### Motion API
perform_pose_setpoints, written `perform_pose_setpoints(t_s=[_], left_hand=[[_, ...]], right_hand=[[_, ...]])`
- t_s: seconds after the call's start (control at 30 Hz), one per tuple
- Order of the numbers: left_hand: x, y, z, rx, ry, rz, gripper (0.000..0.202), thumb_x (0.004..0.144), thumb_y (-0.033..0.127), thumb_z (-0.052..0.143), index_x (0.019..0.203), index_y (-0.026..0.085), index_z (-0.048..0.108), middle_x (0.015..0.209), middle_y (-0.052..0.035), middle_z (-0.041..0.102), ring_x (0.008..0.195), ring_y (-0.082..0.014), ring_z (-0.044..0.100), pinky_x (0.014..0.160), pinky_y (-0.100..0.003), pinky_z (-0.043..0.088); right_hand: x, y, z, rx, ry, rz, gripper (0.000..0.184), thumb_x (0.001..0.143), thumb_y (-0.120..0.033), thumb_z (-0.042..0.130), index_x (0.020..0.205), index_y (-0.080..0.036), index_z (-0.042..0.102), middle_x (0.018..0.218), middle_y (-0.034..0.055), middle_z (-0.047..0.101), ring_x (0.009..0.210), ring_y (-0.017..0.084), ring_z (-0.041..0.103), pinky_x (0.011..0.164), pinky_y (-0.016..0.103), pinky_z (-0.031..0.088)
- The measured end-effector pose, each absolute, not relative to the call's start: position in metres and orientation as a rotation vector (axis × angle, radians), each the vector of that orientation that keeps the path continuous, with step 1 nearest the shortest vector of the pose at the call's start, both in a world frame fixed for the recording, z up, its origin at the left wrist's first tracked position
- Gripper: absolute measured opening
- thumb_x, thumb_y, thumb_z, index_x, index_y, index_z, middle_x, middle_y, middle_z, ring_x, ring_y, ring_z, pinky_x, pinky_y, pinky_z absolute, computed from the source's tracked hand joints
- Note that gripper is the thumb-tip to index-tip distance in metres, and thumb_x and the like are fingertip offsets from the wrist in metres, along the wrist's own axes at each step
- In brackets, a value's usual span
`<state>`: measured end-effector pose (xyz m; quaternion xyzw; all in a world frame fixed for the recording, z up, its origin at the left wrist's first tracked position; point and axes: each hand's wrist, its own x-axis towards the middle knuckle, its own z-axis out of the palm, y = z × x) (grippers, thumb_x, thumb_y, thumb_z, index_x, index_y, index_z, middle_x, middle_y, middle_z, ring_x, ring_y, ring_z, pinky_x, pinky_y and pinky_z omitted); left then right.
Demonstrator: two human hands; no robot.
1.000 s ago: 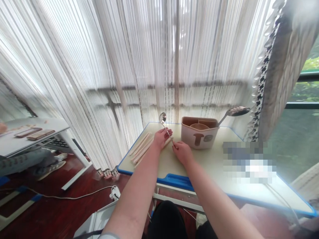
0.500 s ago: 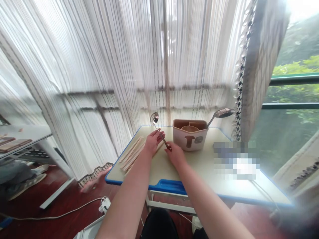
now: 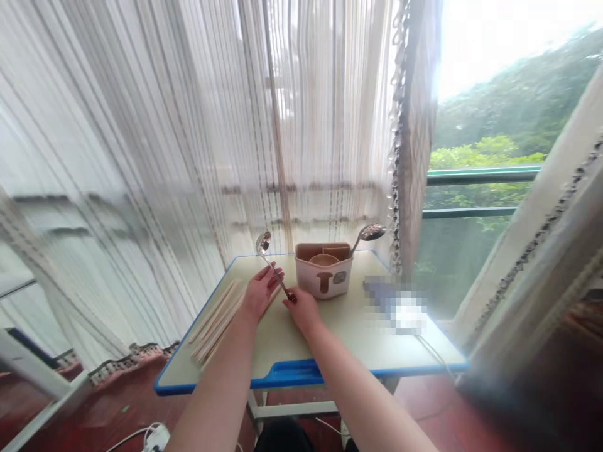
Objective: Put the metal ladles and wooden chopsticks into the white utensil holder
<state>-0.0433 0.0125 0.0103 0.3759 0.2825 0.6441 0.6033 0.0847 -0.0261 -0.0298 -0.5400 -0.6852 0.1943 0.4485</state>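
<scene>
A shiny metal ladle point(image 3: 264, 242) is tilted over the table, bowl up and to the left. My right hand point(image 3: 301, 307) is closed around the lower end of its handle. My left hand point(image 3: 262, 290) is at the middle of the handle, fingers stretched out behind it; whether they touch it I cannot make out. Just right of the hands stands a white-and-brown utensil holder point(image 3: 308, 276) with compartments. A slotted metal spoon point(image 3: 372, 232) leans out of its right side. Several thin wooden sticks, seemingly chopsticks point(image 3: 219, 320), lie by my left forearm.
The pale table point(image 3: 348, 339) has a blue rim. A blurred-out object point(image 3: 396, 304) with a cable lies at its right. Behind hang sheer striped curtains point(image 3: 202, 125); a window opening point(image 3: 480, 150) is to the right. A white plug point(image 3: 156, 436) lies on the floor.
The camera view has turned to the right, so the table and hands appear further left and slightly lower. The hold on the ladle looks the same.
</scene>
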Motion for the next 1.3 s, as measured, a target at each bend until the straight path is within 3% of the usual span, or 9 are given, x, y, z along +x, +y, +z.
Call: perform_pose_setpoints(t_s=[0.23,0.5,0.73,1.07,1.3], left_hand=[[-0.035,0.016,0.022,0.968,0.706,1.539,0.019,0.075,0.015,0.061,0.093,0.020,0.067,0.084,-0.0055,0.070,0.079,-0.0164,0.066,0.083,-0.036,0.054],[0.000,0.006,0.119,1.201,0.618,1.518,0.029,0.066,0.023,0.071,0.093,0.013,0.068,0.086,-0.0093,0.070,0.078,-0.0199,0.067,0.083,-0.040,0.053],[0.049,0.023,0.173,1.403,0.481,1.381,0.038,0.065,0.032,0.073,0.096,0.010,0.066,0.087,-0.0100,0.070,0.076,-0.0188,0.066,0.083,-0.042,0.051],[0.103,0.045,0.173,1.462,0.470,1.395,0.036,0.067,0.033,0.071,0.095,0.012,0.066,0.086,-0.0089,0.070,0.076,-0.0163,0.065,0.080,-0.037,0.051],[0.113,0.056,0.155,1.526,0.492,1.389,0.033,0.069,0.034,0.068,0.094,0.012,0.066,0.085,-0.0075,0.069,0.075,-0.0156,0.064,0.079,-0.037,0.052]], right_hand=[[0.092,-0.024,-0.029,-1.275,-1.631,0.462,0.025,0.074,-0.022,0.062,0.099,-0.025,0.065,0.089,0.0016,0.065,0.078,0.017,0.060,0.075,0.029,0.047],[0.119,-0.041,0.039,-1.093,-1.528,0.289,0.030,0.081,-0.030,0.054,0.111,-0.026,0.060,0.098,0.0050,0.064,0.082,0.017,0.060,0.078,0.030,0.047],[0.168,-0.019,0.079,-1.146,-1.482,0.209,0.030,0.078,-0.033,0.057,0.106,-0.024,0.061,0.092,0.0038,0.066,0.074,0.016,0.061,0.070,0.030,0.050],[0.205,0.000,0.072,-1.198,-1.366,0.073,0.030,0.084,-0.033,0.051,0.111,-0.024,0.059,0.095,0.0042,0.066,0.078,0.017,0.061,0.072,0.030,0.049],[0.206,0.005,0.051,-1.077,-1.401,-0.187,0.035,0.086,-0.021,0.048,0.121,-0.021,0.053,0.095,0.0055,0.066,0.088,0.018,0.055,0.081,0.035,0.046]])
